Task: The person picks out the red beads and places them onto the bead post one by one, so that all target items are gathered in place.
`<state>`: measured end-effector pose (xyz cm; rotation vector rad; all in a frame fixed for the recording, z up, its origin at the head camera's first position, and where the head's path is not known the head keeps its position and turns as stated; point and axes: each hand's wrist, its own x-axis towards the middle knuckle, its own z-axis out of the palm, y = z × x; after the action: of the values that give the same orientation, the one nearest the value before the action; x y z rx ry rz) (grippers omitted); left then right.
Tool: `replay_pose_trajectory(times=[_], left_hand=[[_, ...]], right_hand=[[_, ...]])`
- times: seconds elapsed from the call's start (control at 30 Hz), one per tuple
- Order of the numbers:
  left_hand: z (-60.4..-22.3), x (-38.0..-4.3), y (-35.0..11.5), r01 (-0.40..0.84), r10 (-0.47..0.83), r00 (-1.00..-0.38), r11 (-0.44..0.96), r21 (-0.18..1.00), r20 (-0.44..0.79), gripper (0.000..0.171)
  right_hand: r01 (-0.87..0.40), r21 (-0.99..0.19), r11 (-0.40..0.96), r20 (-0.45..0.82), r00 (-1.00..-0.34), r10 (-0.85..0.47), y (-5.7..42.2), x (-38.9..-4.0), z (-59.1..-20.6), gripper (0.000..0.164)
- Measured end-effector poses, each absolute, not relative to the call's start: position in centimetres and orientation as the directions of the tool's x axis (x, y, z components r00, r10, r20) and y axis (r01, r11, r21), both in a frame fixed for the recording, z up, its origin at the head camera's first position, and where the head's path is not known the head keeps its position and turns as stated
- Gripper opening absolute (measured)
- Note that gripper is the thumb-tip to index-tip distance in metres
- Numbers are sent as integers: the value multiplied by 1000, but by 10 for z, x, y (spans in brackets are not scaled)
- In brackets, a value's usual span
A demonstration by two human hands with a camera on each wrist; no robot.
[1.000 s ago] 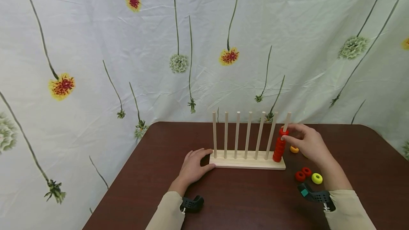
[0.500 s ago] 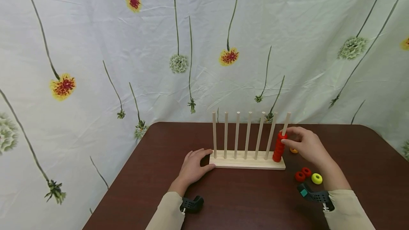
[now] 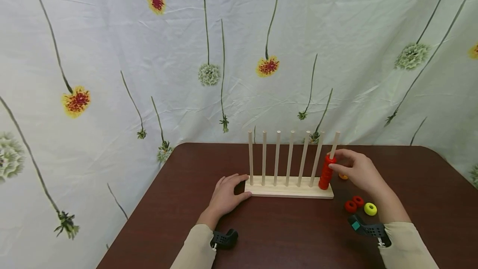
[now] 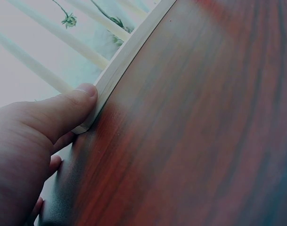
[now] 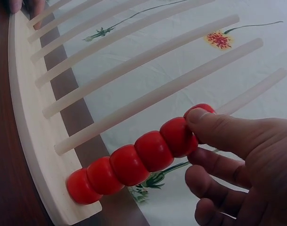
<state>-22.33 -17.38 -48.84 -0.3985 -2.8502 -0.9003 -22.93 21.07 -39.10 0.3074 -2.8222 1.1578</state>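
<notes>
A pale wooden peg stand (image 3: 289,192) with a row of several upright pegs sits on the dark table. My left hand (image 3: 225,194) grips its left end, thumb (image 4: 82,96) along the front edge and fingers behind. Round the rightmost peg stands a stack of red beads (image 3: 325,175). With thumb and index finger my right hand (image 3: 358,171) pinches the top red bead (image 5: 205,108), which sits right at the bead below it, the peg's tip rising above. The other pegs are bare.
Two loose red beads (image 3: 350,206) and a yellow bead (image 3: 370,209) lie in front of the right forearm. An orange bead (image 3: 343,176) is partly hidden behind the right hand. A flower-print cloth (image 3: 179,53) hangs behind the table (image 3: 284,231).
My right hand has slid the top red bead down the peg onto the stack, closing the gap seen earlier. The left hand has stayed on the stand's end.
</notes>
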Motion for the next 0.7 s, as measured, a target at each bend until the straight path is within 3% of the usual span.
replay_pose_trajectory(times=[0.23, 0.37, 0.5, 0.7], left_hand=[[-488, -223, -173, 279, 207, -959, 792, 543, 192, 54], [-488, -223, -172, 278, 205, -960, 793, 542, 192, 54], [-488, -224, -173, 277, 204, -960, 793, 543, 192, 54], [-487, -223, -173, 275, 203, -961, 788, 550, 189, 54]], right_hand=[[-240, -662, 710, 121, -969, -215, 213, -231, -398, 57], [-272, -642, 717, 115, -959, -261, 218, -232, -399, 51], [-298, -613, 732, 78, -945, -319, 225, -232, -401, 35], [-306, -610, 731, -8, -920, -392, 239, -233, -410, 39]])
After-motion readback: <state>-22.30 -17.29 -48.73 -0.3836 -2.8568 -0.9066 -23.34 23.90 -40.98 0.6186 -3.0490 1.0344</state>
